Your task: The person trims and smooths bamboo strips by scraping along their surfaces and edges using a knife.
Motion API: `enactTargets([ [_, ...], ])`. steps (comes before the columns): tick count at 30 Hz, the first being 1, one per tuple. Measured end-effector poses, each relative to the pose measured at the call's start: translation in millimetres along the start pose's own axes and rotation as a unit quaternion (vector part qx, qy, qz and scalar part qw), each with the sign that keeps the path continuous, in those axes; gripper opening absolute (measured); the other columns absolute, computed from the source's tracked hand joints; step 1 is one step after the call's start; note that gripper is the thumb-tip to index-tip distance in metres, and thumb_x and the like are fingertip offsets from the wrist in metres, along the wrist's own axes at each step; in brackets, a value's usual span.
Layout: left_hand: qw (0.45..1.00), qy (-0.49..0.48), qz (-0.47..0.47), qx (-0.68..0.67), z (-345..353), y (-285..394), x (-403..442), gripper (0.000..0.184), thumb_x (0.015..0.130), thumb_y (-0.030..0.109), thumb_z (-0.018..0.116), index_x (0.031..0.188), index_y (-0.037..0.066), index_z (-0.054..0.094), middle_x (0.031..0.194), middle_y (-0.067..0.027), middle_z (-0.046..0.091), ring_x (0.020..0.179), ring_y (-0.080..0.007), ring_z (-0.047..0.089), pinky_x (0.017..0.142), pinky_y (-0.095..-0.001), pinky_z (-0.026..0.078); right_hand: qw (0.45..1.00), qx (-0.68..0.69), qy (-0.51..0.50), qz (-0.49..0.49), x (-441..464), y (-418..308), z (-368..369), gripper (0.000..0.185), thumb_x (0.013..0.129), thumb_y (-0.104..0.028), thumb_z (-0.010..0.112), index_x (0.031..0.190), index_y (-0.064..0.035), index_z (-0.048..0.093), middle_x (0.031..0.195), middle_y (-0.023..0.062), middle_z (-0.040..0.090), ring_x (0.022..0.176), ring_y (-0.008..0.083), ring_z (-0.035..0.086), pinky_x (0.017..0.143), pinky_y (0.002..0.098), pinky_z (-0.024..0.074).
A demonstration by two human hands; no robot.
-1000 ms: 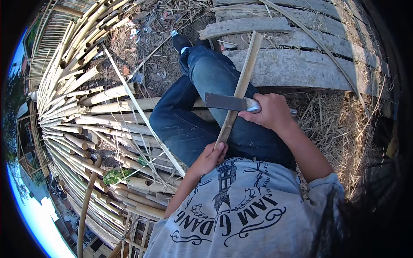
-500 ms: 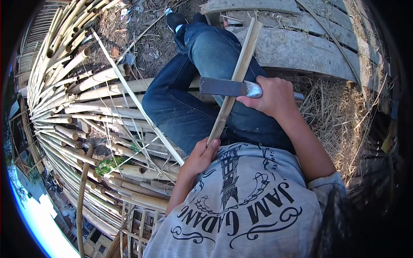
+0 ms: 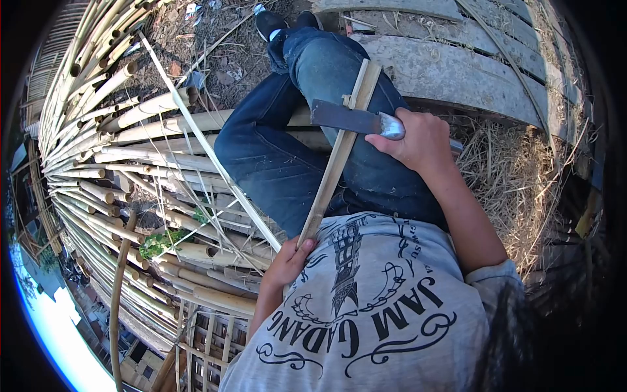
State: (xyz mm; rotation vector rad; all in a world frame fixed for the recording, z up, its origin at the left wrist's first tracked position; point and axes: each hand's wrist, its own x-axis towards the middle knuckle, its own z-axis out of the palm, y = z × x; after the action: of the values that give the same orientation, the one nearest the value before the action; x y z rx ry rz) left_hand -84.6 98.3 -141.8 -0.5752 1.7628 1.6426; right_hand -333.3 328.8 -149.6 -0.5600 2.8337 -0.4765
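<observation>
My left hand [image 3: 292, 262] is closed round the near end of a split bamboo strip [image 3: 336, 166], close to my shirt. The strip slants up and away across my right thigh. In my right hand [image 3: 421, 140] is the handle of a knife [image 3: 346, 117] with a broad, dark, blunt-tipped blade and a shiny metal collar. Its blade lies across the strip, and a small curled shaving [image 3: 349, 100] stands at its upper edge. My right fingers wrap the handle, whose butt shows past the hand.
Many bamboo poles [image 3: 150, 160] are stacked at the left, with a long pale strip [image 3: 209, 157] lying over them. Wooden planks [image 3: 444, 68] lie at the upper right, above dry straw and shavings [image 3: 503, 189]. A green plant [image 3: 160, 243] grows among the poles.
The strip has been drawn toward my body with my left hand, down and to the left. The blade now sits nearer the strip's far end, and a curled shaving has appeared there.
</observation>
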Motion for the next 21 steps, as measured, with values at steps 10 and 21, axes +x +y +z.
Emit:
enactTargets([
  [10,0.997,0.049,-0.061,-0.029,-1,-70,-78,0.034,0.101,0.027,0.043,0.097,-0.002,0.061,0.074,-0.0012,0.059,0.069,-0.0099,0.051,0.065,-0.027,0.044,0.992,0.062,0.027,0.105,9,9,6,0.066,0.071,-0.071,0.061,0.069,-0.0046,0.064,0.062,0.0183,0.063,0.064,0.0362,0.065,0.06,0.0449,0.0513],
  [21,0.971,-0.108,-0.064,-0.202,-24,-40,-37,0.062,0.091,0.069,0.033,0.078,0.011,0.048,0.06,0.0063,0.039,0.049,-0.0049,0.03,0.043,-0.0206,0.024,0.975,0.189,0.11,-0.032,-8,33,15,0.062,0.07,-0.065,0.067,0.064,-0.0047,0.053,0.052,0.013,0.051,0.053,0.036,0.057,0.049,0.0405,0.0437],
])
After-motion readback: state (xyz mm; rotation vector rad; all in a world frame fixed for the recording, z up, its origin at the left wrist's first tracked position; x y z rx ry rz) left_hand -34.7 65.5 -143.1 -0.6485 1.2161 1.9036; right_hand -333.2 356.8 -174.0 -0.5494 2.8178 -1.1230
